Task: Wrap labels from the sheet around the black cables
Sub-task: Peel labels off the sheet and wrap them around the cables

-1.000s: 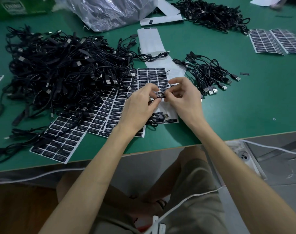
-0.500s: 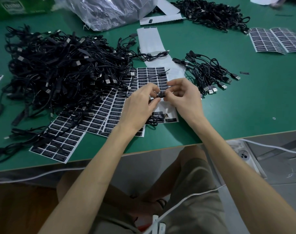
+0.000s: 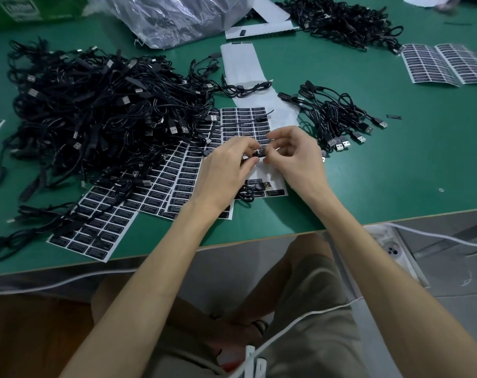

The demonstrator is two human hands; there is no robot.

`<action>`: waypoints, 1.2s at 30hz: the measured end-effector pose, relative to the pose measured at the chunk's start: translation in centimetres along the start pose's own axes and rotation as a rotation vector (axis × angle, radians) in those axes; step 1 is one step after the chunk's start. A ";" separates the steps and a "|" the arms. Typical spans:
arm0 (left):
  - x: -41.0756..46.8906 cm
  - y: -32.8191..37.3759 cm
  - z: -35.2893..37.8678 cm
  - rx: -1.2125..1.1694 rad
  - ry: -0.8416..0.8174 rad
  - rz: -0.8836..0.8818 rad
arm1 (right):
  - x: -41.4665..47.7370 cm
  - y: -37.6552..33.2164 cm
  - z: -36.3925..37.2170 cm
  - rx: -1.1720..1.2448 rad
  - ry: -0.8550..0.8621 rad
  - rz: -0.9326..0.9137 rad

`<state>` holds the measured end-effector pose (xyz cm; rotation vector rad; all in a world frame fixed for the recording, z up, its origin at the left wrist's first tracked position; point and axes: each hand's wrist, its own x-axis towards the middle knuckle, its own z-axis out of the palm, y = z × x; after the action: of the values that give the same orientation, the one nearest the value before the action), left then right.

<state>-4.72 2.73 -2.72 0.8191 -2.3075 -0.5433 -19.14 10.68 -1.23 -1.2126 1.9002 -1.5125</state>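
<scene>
The left hand point(image 3: 226, 170) keeps pinching the black cable point(image 3: 251, 160) just above the label sheet point(image 3: 242, 124); the right hand point(image 3: 294, 156) has rolled slightly, fingertips pinching the label point(image 3: 262, 153); the wrap looks nearly closed.

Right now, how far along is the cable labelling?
Early on, it seems. Done: the small bunch of cables on the right looks like the finished lot, and the sheet under the hands is partly stripped. In hand: the left hand and right hand pinch one cable with a label between them. Left: the big tangled pile on the left.
</scene>
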 end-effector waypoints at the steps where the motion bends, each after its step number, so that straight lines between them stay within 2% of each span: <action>1: 0.0 0.0 0.0 -0.001 -0.001 0.007 | 0.0 0.0 0.0 0.000 0.001 -0.001; 36: -0.1 0.7 -0.3 0.013 0.019 0.080 | 0.2 0.3 -0.1 -0.052 -0.004 -0.030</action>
<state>-4.71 3.20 -2.14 0.7317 -2.3180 -0.4841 -19.42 10.62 -1.43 -1.2719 1.9385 -1.4832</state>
